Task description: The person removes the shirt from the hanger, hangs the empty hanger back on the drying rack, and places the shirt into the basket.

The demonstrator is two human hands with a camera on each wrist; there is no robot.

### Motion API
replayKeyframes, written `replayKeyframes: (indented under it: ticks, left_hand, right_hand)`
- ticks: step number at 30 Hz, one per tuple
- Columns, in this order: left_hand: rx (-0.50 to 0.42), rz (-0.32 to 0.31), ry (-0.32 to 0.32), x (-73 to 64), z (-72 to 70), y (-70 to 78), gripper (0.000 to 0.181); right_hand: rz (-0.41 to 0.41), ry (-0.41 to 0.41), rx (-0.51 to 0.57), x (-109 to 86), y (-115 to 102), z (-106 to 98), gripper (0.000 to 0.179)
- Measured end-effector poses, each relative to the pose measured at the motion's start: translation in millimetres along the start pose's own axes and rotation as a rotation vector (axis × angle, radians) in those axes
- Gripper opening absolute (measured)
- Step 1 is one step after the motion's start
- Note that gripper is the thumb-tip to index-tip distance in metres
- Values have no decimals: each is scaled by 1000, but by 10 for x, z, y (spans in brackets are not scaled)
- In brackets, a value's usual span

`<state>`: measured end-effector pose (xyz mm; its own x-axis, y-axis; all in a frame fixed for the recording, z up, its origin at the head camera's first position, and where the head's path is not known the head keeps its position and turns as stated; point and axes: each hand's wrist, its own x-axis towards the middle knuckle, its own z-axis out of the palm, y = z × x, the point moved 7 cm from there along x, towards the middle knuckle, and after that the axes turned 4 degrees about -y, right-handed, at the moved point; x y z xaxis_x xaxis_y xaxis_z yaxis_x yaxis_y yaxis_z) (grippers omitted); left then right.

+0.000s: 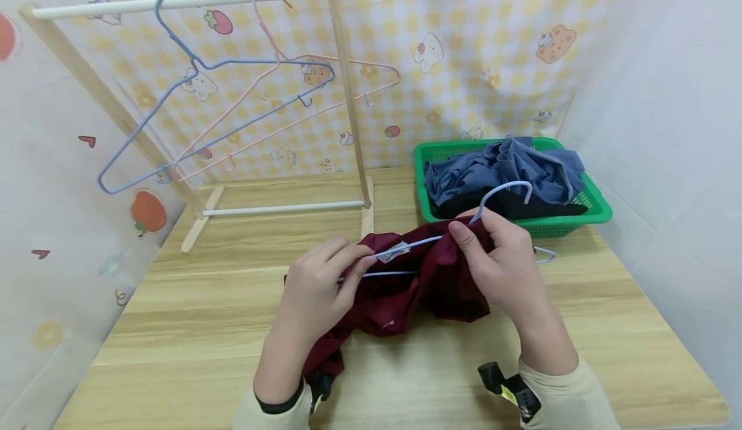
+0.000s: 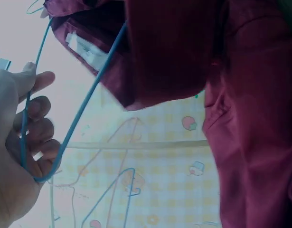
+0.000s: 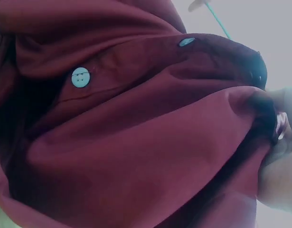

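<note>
A light blue wire hanger is partly inside a dark red shirt, which hangs in folds over the table. My left hand pinches the hanger's left arm between thumb and fingers; in the left wrist view the bent end of the wire lies in its palm. At the base of the hook, my right hand grips the shirt's cloth together with the hanger. A white label shows inside the shirt. The right wrist view is filled by the shirt front with a pale button.
A wooden rack stands at the back left. From its white rail hang a blue hanger and a pink hanger. At the back right, a green basket holds blue-grey clothes and a black cloth.
</note>
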<state>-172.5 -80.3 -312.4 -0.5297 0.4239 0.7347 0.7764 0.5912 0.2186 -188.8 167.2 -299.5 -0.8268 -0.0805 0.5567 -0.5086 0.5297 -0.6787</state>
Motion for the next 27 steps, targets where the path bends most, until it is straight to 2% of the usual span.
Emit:
replayKeyframes:
  ticks: [5, 11, 16, 20, 27]
  left_hand:
    - [-15, -2, 4, -63, 51, -19, 33]
    - [-32, -12, 58, -89, 5, -82, 36]
    - [-85, -35, 129, -137, -118, -178, 42]
    - [-140, -41, 174, -176, -229, -245, 40]
    - [-188, -34, 214, -227, -390, -335, 37]
  right_hand:
    - [-3, -28, -3, -9, 3, 18, 8]
    - [-5, -77, -15, -16, 47, 34, 12]
    - [-24, -48, -32, 0, 105, -33, 13]
    - [17, -43, -47, -5, 182, -105, 13]
    - [66, -61, -66, -37, 313, -183, 11]
